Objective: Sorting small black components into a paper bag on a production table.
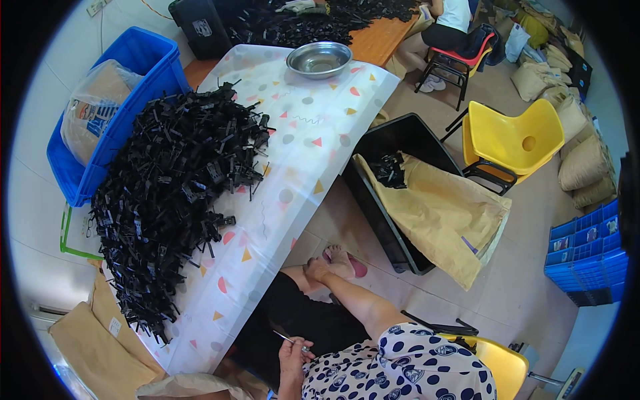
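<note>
My left hand is closed around a slim silver metal tool. Its thin tip points toward the table, and a shiny part shows between the fingers; its exact kind is too small to tell. My right arm reaches forward, and my right hand lies on my bare leg near the knee, seemingly with nothing in it. Below it a foot in a pink slipper is on the floor. Beside my lap, a large heap of small black plastic parts covers the left of the table.
The patterned tablecloth carries a metal bowl. A blue crate holding a bag leans at the left. A black bin with a paper sack stands right of the table, near yellow chairs. Another person sits behind.
</note>
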Motion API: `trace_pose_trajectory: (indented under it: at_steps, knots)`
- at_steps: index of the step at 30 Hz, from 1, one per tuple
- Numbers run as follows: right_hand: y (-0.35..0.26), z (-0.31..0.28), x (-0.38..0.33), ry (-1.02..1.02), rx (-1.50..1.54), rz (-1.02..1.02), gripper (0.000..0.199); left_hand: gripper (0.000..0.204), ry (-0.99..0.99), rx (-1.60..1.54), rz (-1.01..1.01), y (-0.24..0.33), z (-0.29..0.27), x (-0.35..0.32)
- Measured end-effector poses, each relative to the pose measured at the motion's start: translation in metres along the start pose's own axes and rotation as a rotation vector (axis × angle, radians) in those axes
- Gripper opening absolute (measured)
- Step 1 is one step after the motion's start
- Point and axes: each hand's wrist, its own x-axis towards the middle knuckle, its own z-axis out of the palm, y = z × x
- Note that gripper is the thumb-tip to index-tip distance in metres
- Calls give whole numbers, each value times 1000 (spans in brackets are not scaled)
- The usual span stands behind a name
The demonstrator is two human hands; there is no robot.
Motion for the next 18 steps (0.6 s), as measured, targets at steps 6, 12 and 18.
trace_pose_trajectory:
  at_steps: [6, 12, 18]
  knots:
    - [-54, -21, -9, -143, 293, -77, 37, 12, 40, 23, -2, 4, 0, 1]
    - [-18, -19, -14, 92, 58, -20, 36, 12, 7, 2, 4, -3, -1, 2]
    - [-36, -18, -23, 1, 230, 34, 38, 11, 31, 10, 6, -1, -3, 1]
